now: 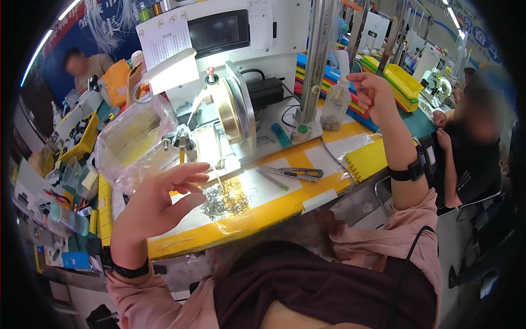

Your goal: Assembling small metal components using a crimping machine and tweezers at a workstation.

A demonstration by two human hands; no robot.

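Note:
My left hand (164, 200) hovers over the bench just left of a pile of small wire-like metal pieces (219, 202), part silver and part gold-toned. Its fingers stretch out, the thumb is apart from them, and I see nothing held. My right hand (375, 96) is raised at the right, beside a clear spray bottle (335, 104) with a white top. Its index finger points left and the others bend loosely, with nothing visible in them. Beyond the pile stands a bench machine with a gold-coloured wheel (223, 112), a small clamp (179, 140) and a bright lamp (170, 71).
Pliers (293, 173) and a thin flat strip (272, 180) lie right of the pile. A teal tool (281, 135) rests by the machine's base. Plastic-wrapped material (131, 145) sits at left, stacked coloured trays (397, 82) at right. A person (476, 142) sits close by at right.

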